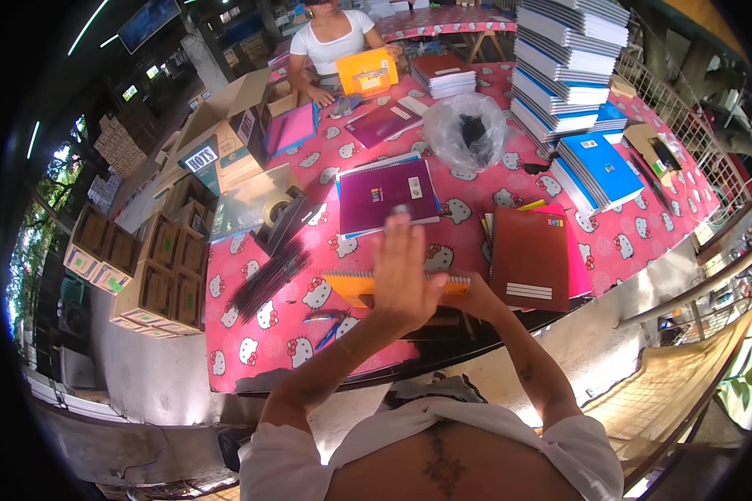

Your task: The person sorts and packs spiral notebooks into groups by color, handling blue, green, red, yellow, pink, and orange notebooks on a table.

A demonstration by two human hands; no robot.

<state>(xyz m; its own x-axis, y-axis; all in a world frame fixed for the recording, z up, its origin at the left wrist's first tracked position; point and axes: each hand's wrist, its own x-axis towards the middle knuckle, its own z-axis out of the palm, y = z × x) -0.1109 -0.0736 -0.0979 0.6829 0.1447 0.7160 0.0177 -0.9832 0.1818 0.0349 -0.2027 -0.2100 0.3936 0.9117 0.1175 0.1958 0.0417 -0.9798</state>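
Note:
An orange spiral notebook (351, 285) stands tilted on its edge at the table's near side, its coil along the top. My left hand (405, 271) lies flat with stretched fingers across the coil, touching the notebook. Its right end is gripped by my right hand (474, 297), whose fingers are partly hidden. Just beyond lies a purple spiral notebook (393, 200) on a small pile. To the right rest brown notebooks (526, 255) over a pink one (576, 267). A bundle of thin black coils (267, 282) and a blue pen (329, 334) lie to the left.
A tape dispenser (286, 219) stands by open cardboard boxes (226, 142) at left. A clear plastic bag (466, 132), a tall notebook stack (564, 75) and blue notebooks (597, 171) occupy the far right. Across the table, a person (330, 42) holds another orange notebook (368, 73).

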